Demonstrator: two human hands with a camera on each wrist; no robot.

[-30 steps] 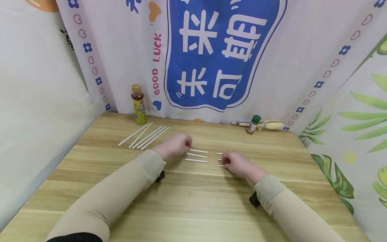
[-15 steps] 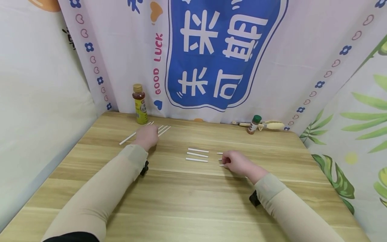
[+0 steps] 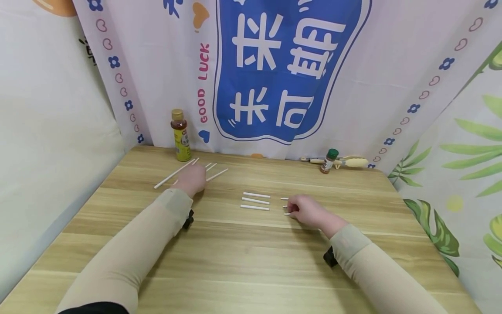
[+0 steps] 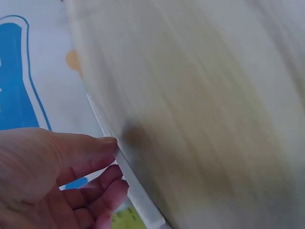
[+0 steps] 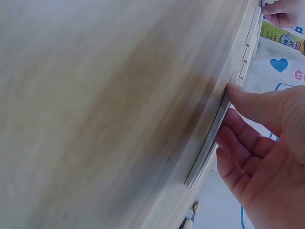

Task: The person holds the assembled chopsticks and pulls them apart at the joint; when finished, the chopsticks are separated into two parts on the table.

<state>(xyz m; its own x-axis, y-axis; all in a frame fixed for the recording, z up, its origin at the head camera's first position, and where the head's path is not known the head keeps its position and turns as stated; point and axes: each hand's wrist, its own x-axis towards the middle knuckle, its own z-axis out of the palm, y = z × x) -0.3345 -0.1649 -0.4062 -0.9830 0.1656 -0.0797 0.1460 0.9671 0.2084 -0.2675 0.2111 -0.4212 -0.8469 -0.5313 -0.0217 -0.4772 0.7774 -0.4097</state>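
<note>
In the head view, my left hand (image 3: 191,178) is over the left group of white sticks (image 3: 168,176), and one stick (image 3: 218,174) sticks out to its right at a different angle. The left wrist view shows my left hand (image 4: 62,176) pinching a white stick (image 4: 138,198) between thumb and fingers. Three parallel white sticks (image 3: 255,207) lie mid-table. To their right, my right hand (image 3: 307,211) covers most of several more, whose ends show. In the right wrist view, my right hand (image 5: 267,148) pinches a white stick (image 5: 207,148) along the tabletop.
A yellow-labelled bottle (image 3: 182,141) stands at the back left of the wooden table (image 3: 243,261). At the back right are a small green-capped jar (image 3: 329,161) and, behind it, a utensil with a cream head (image 3: 354,162). A printed cloth (image 3: 353,109) hangs behind.
My left hand has moved left from the middle sticks to the left group, where it took hold of one stick and shifted it right. My right hand has stayed in place.
</note>
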